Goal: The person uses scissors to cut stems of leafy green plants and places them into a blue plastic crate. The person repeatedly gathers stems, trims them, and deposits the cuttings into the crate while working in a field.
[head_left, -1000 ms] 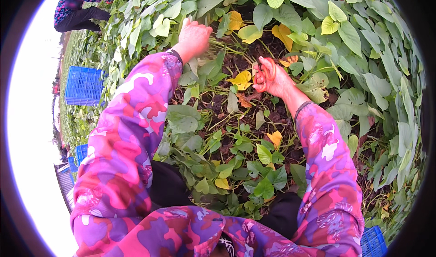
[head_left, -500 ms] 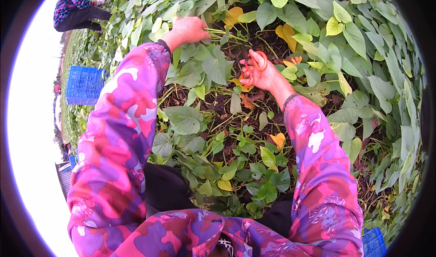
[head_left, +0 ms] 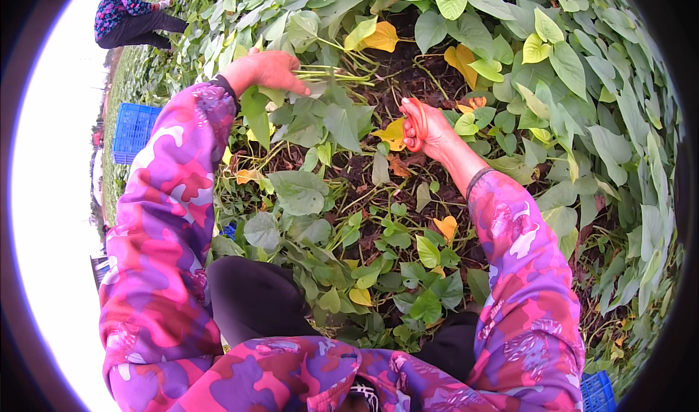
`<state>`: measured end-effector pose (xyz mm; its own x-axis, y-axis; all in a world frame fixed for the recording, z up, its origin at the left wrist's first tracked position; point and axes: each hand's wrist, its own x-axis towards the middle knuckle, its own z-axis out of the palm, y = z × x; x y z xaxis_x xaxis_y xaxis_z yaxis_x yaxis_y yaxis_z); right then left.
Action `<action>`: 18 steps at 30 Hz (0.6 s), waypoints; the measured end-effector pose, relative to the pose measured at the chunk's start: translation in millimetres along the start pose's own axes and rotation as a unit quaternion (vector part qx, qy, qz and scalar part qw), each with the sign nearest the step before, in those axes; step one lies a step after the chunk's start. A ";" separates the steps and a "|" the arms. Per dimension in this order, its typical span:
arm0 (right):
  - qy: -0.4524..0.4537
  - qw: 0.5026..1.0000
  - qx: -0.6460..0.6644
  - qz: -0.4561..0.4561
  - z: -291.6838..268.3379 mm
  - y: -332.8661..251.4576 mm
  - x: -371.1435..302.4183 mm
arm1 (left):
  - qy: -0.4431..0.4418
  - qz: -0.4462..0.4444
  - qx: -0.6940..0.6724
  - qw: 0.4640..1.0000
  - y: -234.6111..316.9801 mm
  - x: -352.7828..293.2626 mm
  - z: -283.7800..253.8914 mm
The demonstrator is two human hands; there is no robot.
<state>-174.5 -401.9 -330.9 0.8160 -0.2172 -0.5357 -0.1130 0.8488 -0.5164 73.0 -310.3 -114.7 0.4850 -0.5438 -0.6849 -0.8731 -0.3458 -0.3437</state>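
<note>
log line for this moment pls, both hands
left hand: shut on bunch of green stems | right hand: shut on red-handled tool | around: leafy vines, blue crate

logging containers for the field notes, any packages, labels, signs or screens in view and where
No labels, signs or screens show.
Blue plastic crate: far left, beside the left sleeve, among the leaves; boxy, lattice walls.
Second blue crate: lower right corner, only a corner visible; same lattice.
Neither is near the hands: the left hand holds green stems, the right hand grips an orange-red handled tool.
</note>
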 end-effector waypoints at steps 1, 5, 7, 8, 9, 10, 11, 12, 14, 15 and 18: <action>-0.007 1.000 -0.023 -0.006 0.3 -0.7 -6.3 | -0.022 -0.015 -0.038 0.999 -10.8 -10.0 -4.5; -0.033 0.987 -0.155 -0.004 11.7 -5.0 -22.3 | -0.042 -0.059 -0.068 0.995 -47.1 -54.4 -17.1; -0.042 0.977 -0.208 0.009 28.7 -1.0 -22.3 | -0.014 -0.109 0.030 0.993 -61.9 -77.3 -14.7; -0.045 0.969 -0.243 0.004 38.9 3.5 -21.5 | -0.014 -0.132 0.051 0.990 -70.1 -89.0 -11.1; -0.042 0.955 -0.293 0.002 50.5 8.0 -18.4 | -0.004 -0.147 0.076 0.986 -79.9 -98.3 -9.5; -0.072 0.935 -0.345 -0.020 57.1 11.6 -17.3 | -0.052 -0.142 0.050 0.987 -93.7 -107.6 -10.9; -0.096 0.913 -0.394 -0.031 63.2 17.2 -16.6 | -0.064 -0.167 0.086 0.980 -106.9 -117.5 -6.1; -0.115 0.895 -0.430 -0.029 70.1 24.5 -16.1 | -0.060 -0.168 0.093 0.980 -122.6 -130.8 -0.8; -0.157 0.838 -0.519 -0.061 81.0 39.4 -14.9 | -0.048 -0.219 0.099 0.969 -153.1 -160.2 14.7; -0.144 0.817 -0.549 -0.100 85.4 49.3 -16.5 | -0.057 -0.251 0.100 0.961 -165.5 -172.8 21.7; -0.150 0.773 -0.608 -0.104 92.2 66.4 -16.0 | 0.093 -0.239 0.000 0.966 -182.1 -202.3 33.8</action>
<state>-142.8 -297.6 -295.1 0.9621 -0.0116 -0.2724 -0.2626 -0.3082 -0.9144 132.2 -111.4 64.6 0.8337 -0.4501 -0.3199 -0.5467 -0.5911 -0.5931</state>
